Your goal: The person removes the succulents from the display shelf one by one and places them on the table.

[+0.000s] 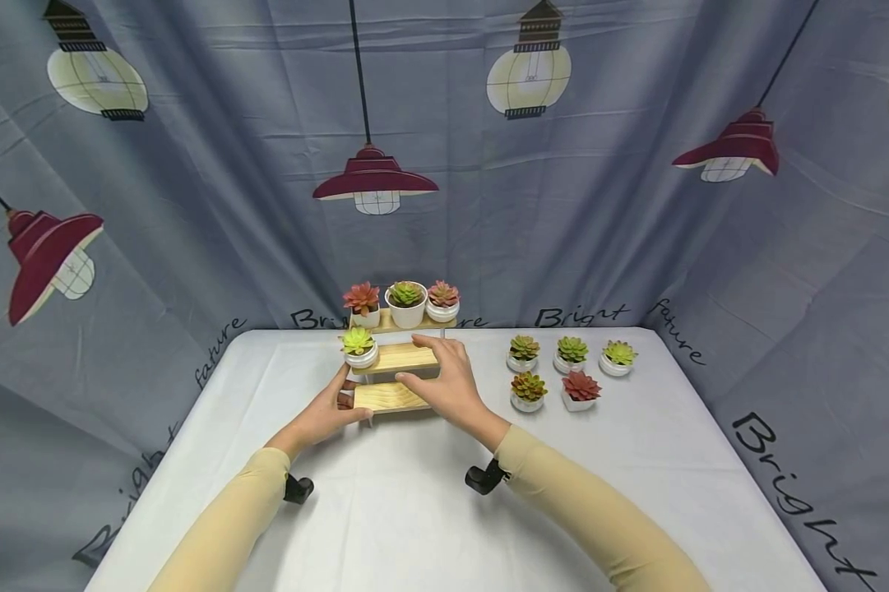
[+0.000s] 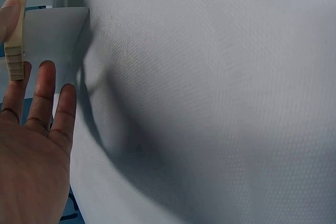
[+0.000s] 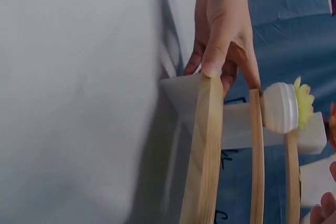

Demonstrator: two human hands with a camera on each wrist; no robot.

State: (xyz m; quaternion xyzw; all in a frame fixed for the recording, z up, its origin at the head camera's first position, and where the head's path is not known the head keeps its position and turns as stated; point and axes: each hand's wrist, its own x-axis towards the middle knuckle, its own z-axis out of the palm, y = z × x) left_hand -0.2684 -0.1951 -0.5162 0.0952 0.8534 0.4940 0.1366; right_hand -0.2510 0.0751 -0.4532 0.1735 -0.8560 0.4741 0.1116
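Observation:
A three-tier wooden plant stand with white side supports stands near the table's back edge. My left hand grips the left end of its lowest board, thumb on the front edge. In the right wrist view, one of that hand's fingers reaches the end of the middle board. A yellow-green succulent in a white pot sits at the middle board's left end. My right hand hovers over the right part of the lower boards, thumb and index finger spread, nothing between them. Its fingertips show at the right wrist view's corner.
On the top board stand a red-orange succulent, a green one and a pink one. Right of the stand are several potted succulents in two rows, including a red one. A printed curtain hangs behind the white table.

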